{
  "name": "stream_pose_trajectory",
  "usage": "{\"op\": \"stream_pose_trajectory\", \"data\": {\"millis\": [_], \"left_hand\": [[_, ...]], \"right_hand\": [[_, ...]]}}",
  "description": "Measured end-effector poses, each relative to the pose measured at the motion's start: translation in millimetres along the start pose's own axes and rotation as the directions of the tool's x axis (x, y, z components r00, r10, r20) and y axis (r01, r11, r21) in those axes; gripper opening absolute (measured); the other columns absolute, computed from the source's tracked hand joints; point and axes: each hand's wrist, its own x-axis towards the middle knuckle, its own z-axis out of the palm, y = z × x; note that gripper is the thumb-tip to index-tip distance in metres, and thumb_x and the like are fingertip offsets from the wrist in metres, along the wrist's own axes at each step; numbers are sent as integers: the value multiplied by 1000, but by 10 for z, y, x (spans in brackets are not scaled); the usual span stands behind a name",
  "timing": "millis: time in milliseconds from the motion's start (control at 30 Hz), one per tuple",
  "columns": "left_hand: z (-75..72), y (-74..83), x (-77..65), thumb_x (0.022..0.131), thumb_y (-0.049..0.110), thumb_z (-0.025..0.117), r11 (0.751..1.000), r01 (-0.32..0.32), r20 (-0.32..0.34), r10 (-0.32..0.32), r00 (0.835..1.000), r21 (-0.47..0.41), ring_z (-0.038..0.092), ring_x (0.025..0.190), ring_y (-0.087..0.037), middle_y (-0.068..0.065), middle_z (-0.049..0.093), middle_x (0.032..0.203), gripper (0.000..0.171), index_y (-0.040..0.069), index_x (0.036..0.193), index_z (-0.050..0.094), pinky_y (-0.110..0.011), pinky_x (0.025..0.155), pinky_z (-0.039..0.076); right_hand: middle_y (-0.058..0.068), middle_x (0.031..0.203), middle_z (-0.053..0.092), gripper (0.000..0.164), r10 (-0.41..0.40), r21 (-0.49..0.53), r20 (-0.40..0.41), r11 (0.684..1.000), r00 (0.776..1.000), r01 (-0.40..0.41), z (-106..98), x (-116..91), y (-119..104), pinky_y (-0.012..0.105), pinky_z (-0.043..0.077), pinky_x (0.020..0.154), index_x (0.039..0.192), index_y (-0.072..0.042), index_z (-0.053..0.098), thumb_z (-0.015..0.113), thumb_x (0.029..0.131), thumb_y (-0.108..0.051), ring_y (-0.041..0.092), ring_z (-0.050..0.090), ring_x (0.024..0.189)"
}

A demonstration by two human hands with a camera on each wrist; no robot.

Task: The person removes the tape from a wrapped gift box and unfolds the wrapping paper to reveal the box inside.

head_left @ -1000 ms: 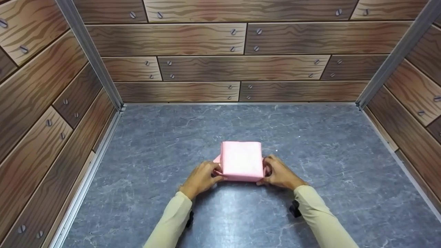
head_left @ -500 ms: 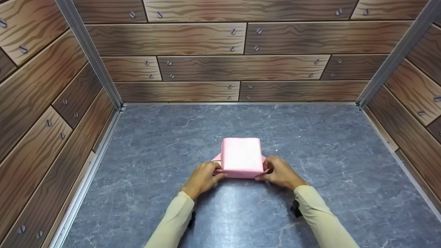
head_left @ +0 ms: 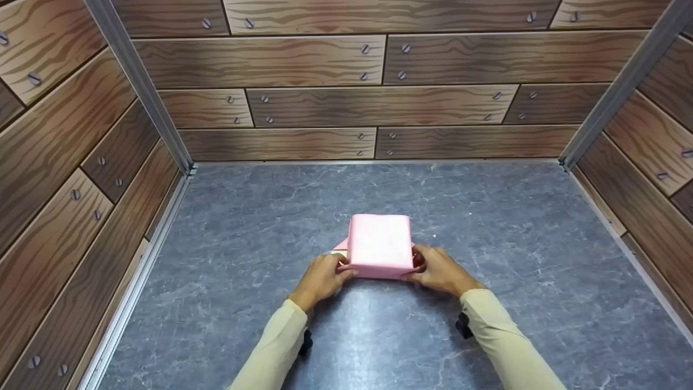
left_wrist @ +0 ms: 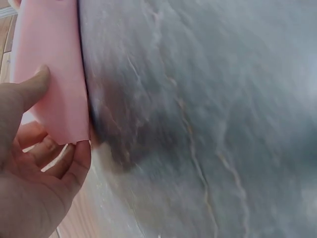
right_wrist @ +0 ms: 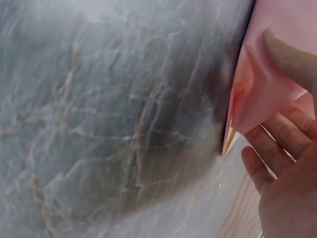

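Observation:
A square box wrapped in pink paper (head_left: pixel 381 241) rests on the floor panel between both hands. At its near left corner my left hand (head_left: pixel 323 276) pinches the side flap of the paper. In the left wrist view the thumb lies on the pink front face (left_wrist: pixel 57 99), with the fingers behind the flap's edge. My right hand (head_left: pixel 441 271) holds the flap at the near right corner. The right wrist view has the thumb on the creased pink flap (right_wrist: pixel 262 94) and fingers behind it. Beside the left hand shows a pale patch (head_left: pixel 339 252) under a pink corner.
Grey marbled flooring (head_left: pixel 260 216) surrounds the box. Wood-patterned walls (head_left: pixel 303 108) stand at the back and both sides, with metal strips (head_left: pixel 141 81) along the corners. Dark wrist devices (head_left: pixel 464 325) sit under the light sleeves.
The pink box has shifted slightly away from the person. The left hand has moved a little with it, and more of the pale patch shows at the left side.

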Motion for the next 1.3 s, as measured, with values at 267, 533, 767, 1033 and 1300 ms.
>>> {"op": "stream_pose_trajectory", "data": {"millis": [267,533,767,1033,1300], "left_hand": [[49,36,32,91,32,78,996,70,-11,-70,997,-54,69,93,-22,-10,75,103,33,2,105,74,-40,84,56],[49,80,90,89,31,80,978,164,8,-165,986,-127,60,83,-18,-9,74,100,35,0,104,74,-38,78,52],[29,106,119,86,30,83,931,290,67,-282,957,-222,52,72,-15,-2,65,85,37,-1,104,73,-29,65,44],[33,101,113,83,24,86,889,329,68,-325,943,-319,46,66,-12,2,56,76,33,-1,101,73,-24,57,35],[13,108,99,79,21,88,859,369,62,-372,926,-356,57,78,-16,-6,68,90,40,-2,106,72,-28,70,48]], "right_hand": [[13,102,74,49,9,-9,3,1000,1000,-9,-3,17,-5,44,58,87,124,3,61,82,84,-13,25,71,96],[11,97,71,46,27,-3,2,1000,1000,-27,-34,53,30,45,57,85,121,5,60,80,83,-11,25,68,91],[10,97,70,59,57,12,42,998,998,-57,-67,76,20,41,54,82,130,6,56,81,82,-16,22,65,88],[20,110,70,65,54,58,61,997,997,-58,-64,102,14,51,51,95,131,10,54,84,79,-15,32,66,103],[23,117,68,69,93,80,59,992,994,-98,-51,99,11,53,48,102,132,11,52,85,77,-14,36,64,111]]}}
